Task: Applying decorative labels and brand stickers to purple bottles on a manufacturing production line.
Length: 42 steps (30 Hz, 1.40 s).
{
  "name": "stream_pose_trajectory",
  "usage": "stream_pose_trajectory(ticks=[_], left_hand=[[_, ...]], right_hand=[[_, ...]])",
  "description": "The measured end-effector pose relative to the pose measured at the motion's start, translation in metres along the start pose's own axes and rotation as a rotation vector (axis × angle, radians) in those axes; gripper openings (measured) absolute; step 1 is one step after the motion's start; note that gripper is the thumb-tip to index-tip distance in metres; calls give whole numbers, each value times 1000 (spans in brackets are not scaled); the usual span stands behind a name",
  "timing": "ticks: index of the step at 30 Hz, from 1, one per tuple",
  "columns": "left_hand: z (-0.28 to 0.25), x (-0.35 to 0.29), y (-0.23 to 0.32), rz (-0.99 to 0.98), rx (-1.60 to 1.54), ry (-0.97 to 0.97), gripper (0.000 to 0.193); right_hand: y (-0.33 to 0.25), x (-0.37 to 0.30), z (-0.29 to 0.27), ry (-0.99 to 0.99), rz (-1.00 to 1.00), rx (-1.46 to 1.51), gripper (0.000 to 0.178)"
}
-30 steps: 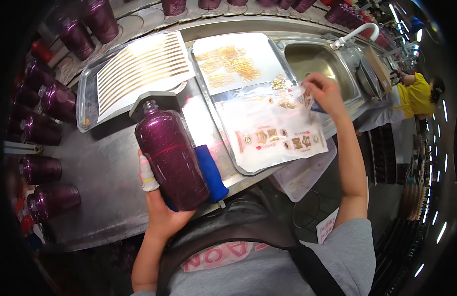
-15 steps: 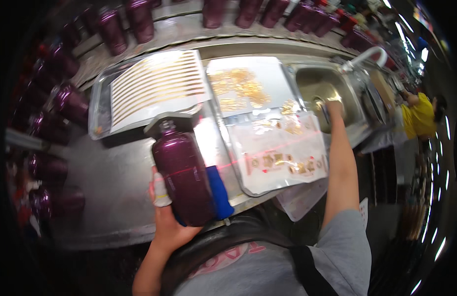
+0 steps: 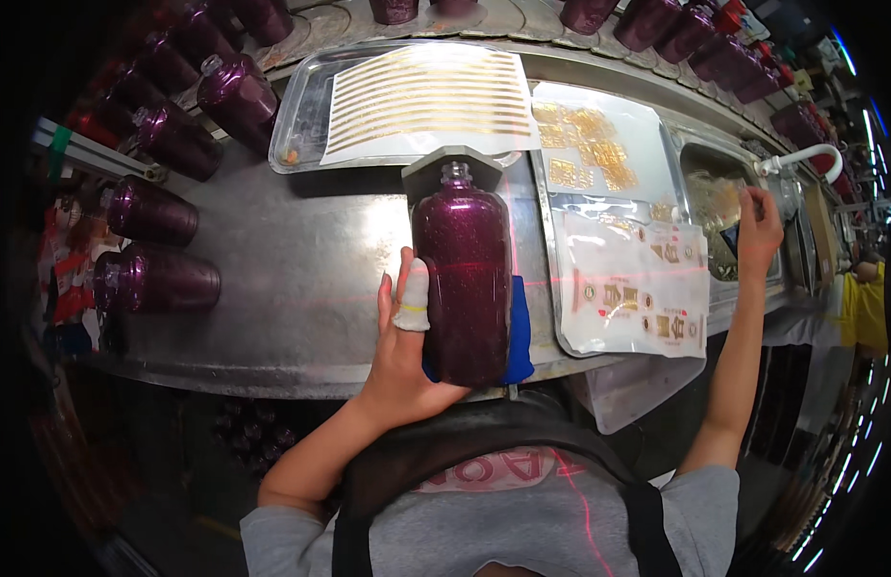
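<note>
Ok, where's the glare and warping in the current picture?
Head view: white glare on the steel table, left of the purple bottle; head view again: the table's front edge curves, and the picture's corners go black.

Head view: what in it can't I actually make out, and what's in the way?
Head view: the back of the purple bottle, hidden by its own front.
Head view: part of the blue item, hidden behind that bottle.
Head view: details of the thin sheet at the right grip, too faint.
Head view: the rest of the far bottle, cut off by the upper edge.
Head view: most of the co-worker, lost at the dark fisheye rim.
</note>
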<state>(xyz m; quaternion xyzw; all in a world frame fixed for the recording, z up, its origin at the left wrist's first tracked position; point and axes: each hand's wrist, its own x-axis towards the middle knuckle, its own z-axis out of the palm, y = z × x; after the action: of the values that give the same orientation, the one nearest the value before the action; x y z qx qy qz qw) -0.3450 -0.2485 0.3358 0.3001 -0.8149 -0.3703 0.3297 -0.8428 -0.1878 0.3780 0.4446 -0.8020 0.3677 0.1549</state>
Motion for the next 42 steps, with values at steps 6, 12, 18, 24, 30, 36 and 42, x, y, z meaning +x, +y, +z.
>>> stream_pose_trajectory(ticks=[6, 12, 18, 24, 30, 36, 42], left_hand=[[-6, -3, -12, -77, -165, -155, 119], [-10, 1, -27, -36, -31, -325, 116], [-9, 1, -37, -29, 235, -467, 105], [-26, -5, -17, -158, 62, -268, 120], [-17, 5, 3, -281, -527, -82, 107], [-1, 3, 3, -239, -534, 42, 97], [-8, 1, 3, -236, -577, 5, 97]], right_hand=[[-146, -49, -15, -134, -9, 369, 7], [-240, -82, -46, -456, -48, 744, 6], [-288, -85, -50, -774, 42, 1074, 8], [-288, -74, 9, -1068, 174, 1071, 10], [-275, -74, 57, -998, 125, 1105, 10], [-274, -75, 64, -974, 81, 1081, 10], [-279, -73, 61, -1028, 112, 1083, 10]])
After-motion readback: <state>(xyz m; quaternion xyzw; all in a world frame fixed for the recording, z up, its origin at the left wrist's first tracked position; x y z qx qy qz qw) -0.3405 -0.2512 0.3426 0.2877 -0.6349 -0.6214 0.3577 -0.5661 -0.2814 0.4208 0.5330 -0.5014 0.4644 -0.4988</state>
